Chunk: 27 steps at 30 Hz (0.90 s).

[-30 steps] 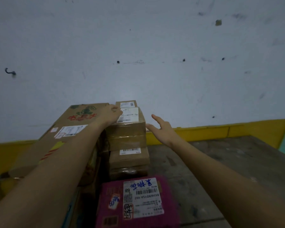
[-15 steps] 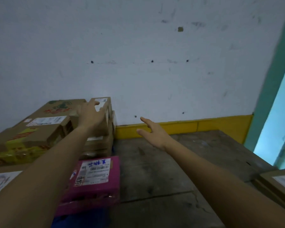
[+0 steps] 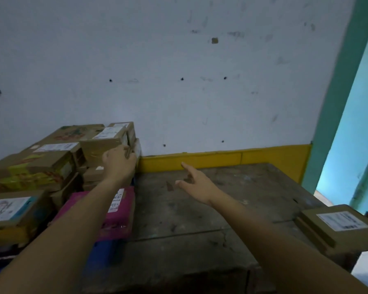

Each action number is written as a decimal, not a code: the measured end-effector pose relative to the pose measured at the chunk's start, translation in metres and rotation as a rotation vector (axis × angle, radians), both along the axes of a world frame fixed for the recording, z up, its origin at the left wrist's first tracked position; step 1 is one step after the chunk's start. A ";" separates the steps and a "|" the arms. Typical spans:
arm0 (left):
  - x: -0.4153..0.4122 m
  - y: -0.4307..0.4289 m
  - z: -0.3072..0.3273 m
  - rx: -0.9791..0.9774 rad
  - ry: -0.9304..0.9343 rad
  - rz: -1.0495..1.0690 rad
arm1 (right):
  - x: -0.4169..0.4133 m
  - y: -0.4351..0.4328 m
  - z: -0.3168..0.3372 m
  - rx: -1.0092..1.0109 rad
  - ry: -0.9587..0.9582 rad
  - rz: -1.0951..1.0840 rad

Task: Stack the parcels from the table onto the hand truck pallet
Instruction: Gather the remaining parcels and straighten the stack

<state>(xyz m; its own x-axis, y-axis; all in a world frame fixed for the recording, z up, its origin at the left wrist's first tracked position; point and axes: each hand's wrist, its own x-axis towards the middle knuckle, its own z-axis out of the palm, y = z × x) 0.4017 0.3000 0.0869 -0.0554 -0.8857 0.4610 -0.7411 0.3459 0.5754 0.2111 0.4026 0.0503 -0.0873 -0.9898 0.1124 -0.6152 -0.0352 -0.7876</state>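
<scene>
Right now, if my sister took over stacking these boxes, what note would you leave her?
Left hand: on the top small brown parcel of the stack; grip unclear.
Right hand: open, empty, over the table.
Done: brown parcels and a pink parcel sit stacked left of the table, seemingly on the blue pallet.
Left: one flat brown parcel at the table's right edge to carry over.

A single head-worn camera looks forward and down, close across the worn dark wooden counter (image 3: 200, 219), facing a white wall (image 3: 179, 81).
</scene>
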 end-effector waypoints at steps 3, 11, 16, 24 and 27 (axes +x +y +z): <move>-0.009 0.009 0.006 0.029 0.037 -0.055 | -0.002 0.011 0.008 -0.010 0.015 -0.034; -0.015 0.020 -0.006 0.175 0.045 -0.169 | 0.000 0.030 0.002 0.033 0.076 -0.057; -0.031 0.037 -0.028 0.299 0.041 -0.321 | -0.012 0.054 -0.020 0.132 0.163 -0.071; -0.115 0.070 -0.044 0.440 -0.004 -0.485 | -0.082 0.102 -0.037 0.193 0.178 -0.242; -0.163 0.082 -0.049 0.438 -0.029 -0.520 | -0.122 0.120 -0.043 0.189 0.144 -0.322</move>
<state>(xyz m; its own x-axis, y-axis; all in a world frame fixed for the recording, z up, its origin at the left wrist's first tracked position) 0.2389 0.3823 0.0380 -0.5315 -0.8451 0.0575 -0.5586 0.4007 0.7262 0.0893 0.5228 0.0070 -0.3928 -0.9189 -0.0354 -0.6759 0.3146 -0.6665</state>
